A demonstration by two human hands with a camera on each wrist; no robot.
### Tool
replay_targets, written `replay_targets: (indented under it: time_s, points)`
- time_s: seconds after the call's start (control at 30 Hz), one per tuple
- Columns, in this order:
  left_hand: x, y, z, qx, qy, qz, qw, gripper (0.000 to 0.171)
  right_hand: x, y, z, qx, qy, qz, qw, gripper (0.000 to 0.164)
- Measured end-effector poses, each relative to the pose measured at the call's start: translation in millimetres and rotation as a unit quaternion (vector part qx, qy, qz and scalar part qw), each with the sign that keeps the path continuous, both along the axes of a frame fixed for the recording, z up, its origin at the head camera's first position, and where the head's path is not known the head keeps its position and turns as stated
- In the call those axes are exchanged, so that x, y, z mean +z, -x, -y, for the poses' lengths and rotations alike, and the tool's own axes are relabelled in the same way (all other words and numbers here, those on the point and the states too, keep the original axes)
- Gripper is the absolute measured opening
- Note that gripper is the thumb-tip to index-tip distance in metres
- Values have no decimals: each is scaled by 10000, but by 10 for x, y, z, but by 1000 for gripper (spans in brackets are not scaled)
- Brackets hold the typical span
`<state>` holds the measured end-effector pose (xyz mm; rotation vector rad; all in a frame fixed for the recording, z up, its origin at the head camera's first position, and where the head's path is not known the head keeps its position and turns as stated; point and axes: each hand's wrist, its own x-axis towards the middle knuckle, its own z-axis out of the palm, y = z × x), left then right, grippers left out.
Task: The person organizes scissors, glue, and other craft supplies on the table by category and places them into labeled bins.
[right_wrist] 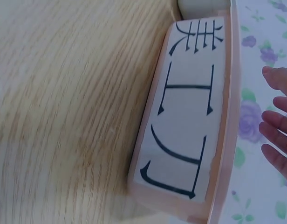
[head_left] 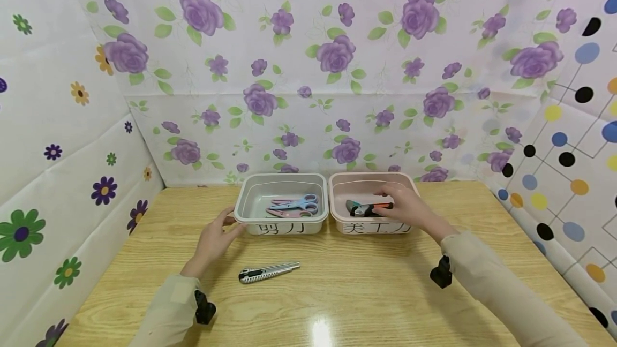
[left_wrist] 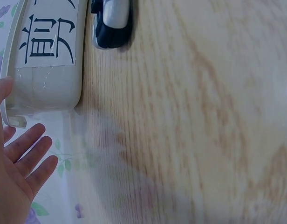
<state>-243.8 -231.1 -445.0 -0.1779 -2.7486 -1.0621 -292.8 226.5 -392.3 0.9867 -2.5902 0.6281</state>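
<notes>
My left hand (head_left: 213,243) is at the left front corner of a whitish bin (head_left: 284,177) that holds several scissors (head_left: 295,205) with blue and pink handles. Its thumb touches the bin's rim in the left wrist view, and the other fingers spread loosely beside the corner. Over the pink bin (head_left: 373,176) hovers my right hand (head_left: 408,209), fingers loosely bent and nothing between them in the right wrist view. Below it, utility knives (head_left: 368,210) in black, orange and grey-green lie in that bin, partly hidden. A silver and black utility knife (head_left: 269,272) lies on the table before the whitish bin.
Both bins stand side by side at the back of the wooden table (head_left: 347,293), each with a label (head_left: 376,227) of dark characters on its front. A flowered cloth (head_left: 308,122) hangs right behind them, and patterned sheets flank the table on both sides.
</notes>
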Motion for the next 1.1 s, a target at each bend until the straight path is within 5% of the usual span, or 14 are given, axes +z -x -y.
replay_targets:
  time_s: [0.33, 1.1]
  points:
    - [14, -8, -9, -20, 8, -8, 10000, 64, -31, -83, 158, 343, -88, -538, 9979, 37]
    - [7, -12, -3, -16, -11, -91, 10000, 61, -13, -222, 583, 759, 256, 235, 9965, 33]
